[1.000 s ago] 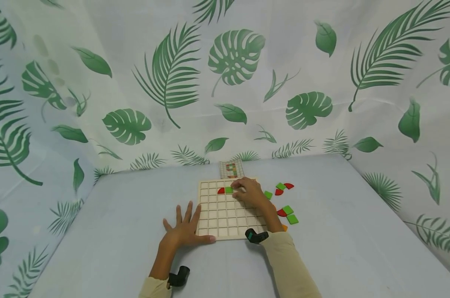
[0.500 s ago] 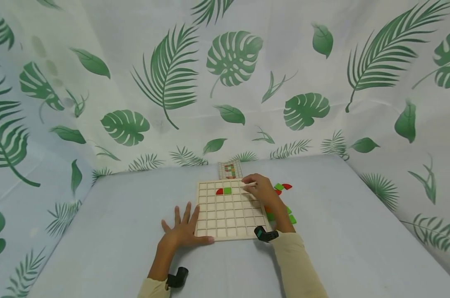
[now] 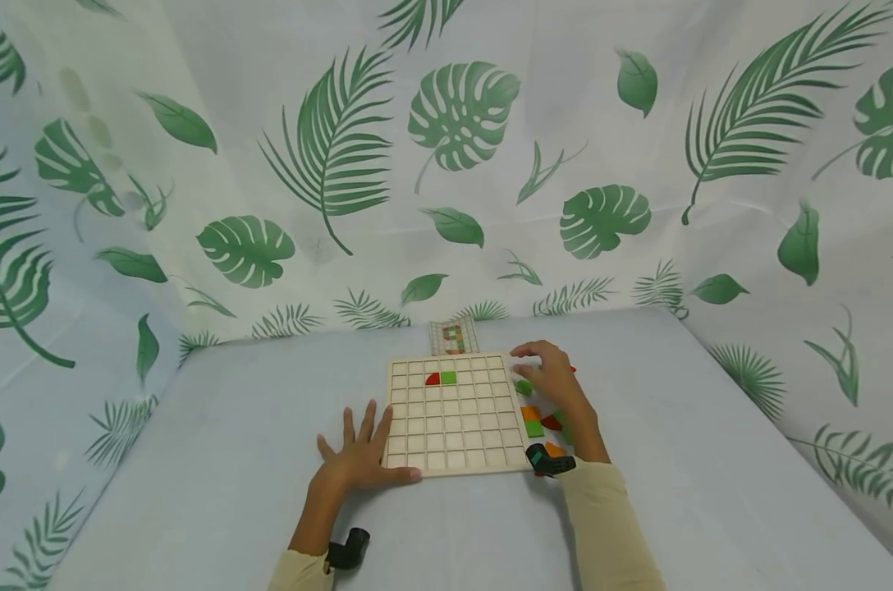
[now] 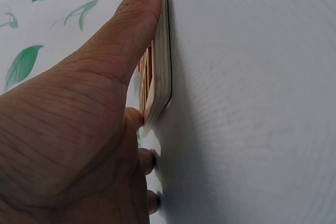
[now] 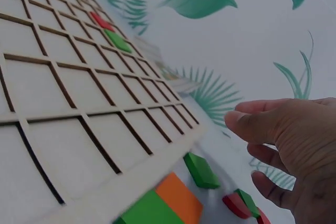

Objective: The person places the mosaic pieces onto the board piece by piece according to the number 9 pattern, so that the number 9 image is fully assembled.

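Note:
A wooden grid board (image 3: 446, 419) lies on the table with a red quarter-round tile (image 3: 433, 378) and a green square tile (image 3: 449, 377) side by side in its upper cells. My left hand (image 3: 358, 460) rests at the board's lower left corner, fingers spread, thumb along the front edge. Past the board's right edge hovers my right hand (image 3: 553, 377), fingers loosely bent and holding nothing. Just below it lies a green tile (image 5: 201, 170) on the table. Nearer the wrist are an orange tile (image 5: 178, 198) and another green tile (image 5: 149, 211).
Behind the board stands a pattern card (image 3: 454, 337) with a coloured figure on a grid. More red, green and orange pieces, such as an orange tile (image 3: 554, 450), lie right of the board, partly hidden by the right arm. A leaf-printed cloth (image 3: 373, 164) surrounds the table.
My right hand has moved right, from over the green tile in the grid to beyond the board's right edge, leaving that tile in its cell. The left hand has stayed at the corner.

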{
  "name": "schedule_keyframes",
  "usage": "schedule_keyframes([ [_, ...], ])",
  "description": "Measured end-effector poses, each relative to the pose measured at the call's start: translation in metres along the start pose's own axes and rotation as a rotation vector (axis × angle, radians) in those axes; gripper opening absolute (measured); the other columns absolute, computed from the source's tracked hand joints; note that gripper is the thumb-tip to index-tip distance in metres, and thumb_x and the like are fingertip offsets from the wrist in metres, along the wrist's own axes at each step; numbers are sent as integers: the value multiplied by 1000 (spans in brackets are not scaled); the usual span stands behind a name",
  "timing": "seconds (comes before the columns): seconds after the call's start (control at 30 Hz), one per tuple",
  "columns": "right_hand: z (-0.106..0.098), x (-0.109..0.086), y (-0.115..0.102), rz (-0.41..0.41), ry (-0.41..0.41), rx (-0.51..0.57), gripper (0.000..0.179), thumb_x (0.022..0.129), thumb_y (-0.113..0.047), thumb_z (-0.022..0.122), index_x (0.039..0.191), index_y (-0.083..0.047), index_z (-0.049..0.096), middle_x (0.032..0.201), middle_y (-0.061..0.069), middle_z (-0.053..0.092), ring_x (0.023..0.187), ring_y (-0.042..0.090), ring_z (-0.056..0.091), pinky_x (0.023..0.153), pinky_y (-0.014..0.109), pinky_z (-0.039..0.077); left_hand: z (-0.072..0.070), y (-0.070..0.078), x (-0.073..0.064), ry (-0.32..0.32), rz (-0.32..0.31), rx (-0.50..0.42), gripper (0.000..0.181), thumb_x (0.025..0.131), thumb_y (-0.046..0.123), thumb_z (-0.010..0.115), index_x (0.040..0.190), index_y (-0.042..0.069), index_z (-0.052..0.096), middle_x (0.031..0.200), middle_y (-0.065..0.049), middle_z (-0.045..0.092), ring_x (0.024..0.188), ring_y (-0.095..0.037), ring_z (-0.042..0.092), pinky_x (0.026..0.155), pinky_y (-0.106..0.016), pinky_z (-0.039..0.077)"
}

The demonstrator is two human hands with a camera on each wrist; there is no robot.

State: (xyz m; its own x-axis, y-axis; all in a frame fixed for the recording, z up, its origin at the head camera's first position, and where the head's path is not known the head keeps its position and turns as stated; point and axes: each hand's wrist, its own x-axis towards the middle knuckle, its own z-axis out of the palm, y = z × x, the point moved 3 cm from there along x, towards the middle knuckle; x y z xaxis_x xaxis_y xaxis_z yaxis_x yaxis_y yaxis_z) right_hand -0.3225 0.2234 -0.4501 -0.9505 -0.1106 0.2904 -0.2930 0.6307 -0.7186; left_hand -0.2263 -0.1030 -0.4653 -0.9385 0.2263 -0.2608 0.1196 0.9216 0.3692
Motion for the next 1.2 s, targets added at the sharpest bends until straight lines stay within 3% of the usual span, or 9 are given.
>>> schedule_keyframes([
  [0.3,-24,-1,21,117,73,-145,24,93,-2,60,115,-1,68,128,28,58,124,45,45,106,59,37,-2,1,0,5,4,-7,118,72,75,67,158,17,13,165,-16,0,148,-49,-11,101,-83,0],
  [0.57,-37,-10,39,285,24,-221,33,93,-4,60,125,-1,61,129,31,51,119,47,41,99,61,41,-3,0,2,2,16,-15,117,72,77,65,159,18,12,165,-15,-2,148,-49,-12,100,-83,-1],
  [0.93,-34,-15,46,310,-44,-299,33,91,-7,63,124,-3,64,116,30,55,103,40,53,89,54,48,-3,2,0,-5,-4,-7,117,72,75,67,158,16,16,165,-16,2,148,-50,-9,101,-83,0],
  [1.2,-37,-16,44,355,-90,-274,29,93,-11,63,121,-5,64,111,25,61,96,36,56,85,49,51,-3,2,-2,3,-8,-8,116,72,73,68,158,15,16,165,-17,3,148,-50,-8,101,-83,0],
])
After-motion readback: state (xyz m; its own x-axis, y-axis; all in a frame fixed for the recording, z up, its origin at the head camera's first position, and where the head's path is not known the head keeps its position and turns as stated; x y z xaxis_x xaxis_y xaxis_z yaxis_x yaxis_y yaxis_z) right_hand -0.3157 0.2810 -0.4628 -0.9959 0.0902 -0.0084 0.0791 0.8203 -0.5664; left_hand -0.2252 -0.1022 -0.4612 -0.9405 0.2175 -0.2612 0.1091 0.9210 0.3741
